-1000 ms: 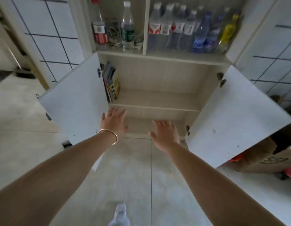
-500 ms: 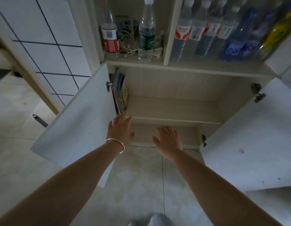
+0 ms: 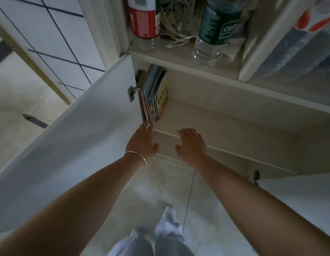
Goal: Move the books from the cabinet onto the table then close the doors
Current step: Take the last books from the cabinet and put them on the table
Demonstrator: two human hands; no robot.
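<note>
Pale wood-grain cabinet [image 3: 225,115], both lower doors swung open. White left door [image 3: 86,137] stands wide; only a corner of the white right door [image 3: 299,193] is in frame.

Small row of thin, upright colourful books [image 3: 155,97] sits at the far left end of the cabinet's middle shelf, pressed against the left side wall just beside the door hinge. Yellow cover faces outward on the right of the row; pink and blue spines to its left.

Left hand [image 3: 142,143], thin metal bangle [image 3: 136,156] at the wrist, reaches toward the cabinet's left end. Grip wide, fingers straight, holding nothing; fingertips at the shelf's front edge just below the books. Contact with the books cannot be told.

Right hand [image 3: 192,143], grip also wide and empty, fingers loosely curved over the shelf's front edge, near the middle of the cabinet.

Upper cabinet shelf: red-labelled clear plastic bottle [image 3: 144,19], green-labelled clear bottle [image 3: 216,28], tangle of white cables [image 3: 175,24] between them.
</note>
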